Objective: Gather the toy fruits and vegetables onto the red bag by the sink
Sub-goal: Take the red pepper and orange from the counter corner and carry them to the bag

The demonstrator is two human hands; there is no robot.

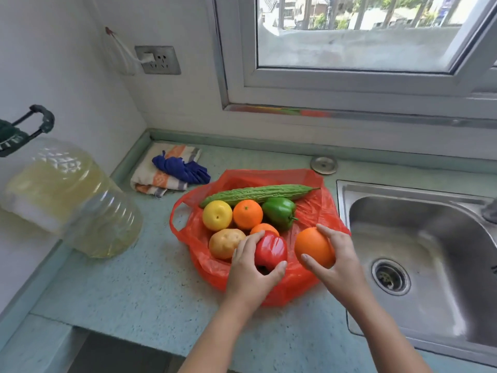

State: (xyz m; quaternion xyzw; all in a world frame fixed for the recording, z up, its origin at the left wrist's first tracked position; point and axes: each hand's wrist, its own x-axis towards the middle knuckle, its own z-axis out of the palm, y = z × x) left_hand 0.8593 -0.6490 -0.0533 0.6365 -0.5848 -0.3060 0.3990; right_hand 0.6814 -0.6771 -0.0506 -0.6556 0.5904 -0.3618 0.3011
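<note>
L hand (248, 269) grips red pepper (270, 251), R hand (343, 263) grips orange (312, 246), both over front of red bag (316, 208), mid-frame. On bag further up: potato (224, 243), lemon (217, 215), tangerine (247, 214), green pepper (279, 212), long green gourd (258, 193) at back. Bag lies on bench (134, 286), sink (430, 227) just right.

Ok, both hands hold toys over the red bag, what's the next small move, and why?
Probably lower the right hand and set the orange on the red bag beside the red pepper the left hand grips; bare bag shows below it.
</note>
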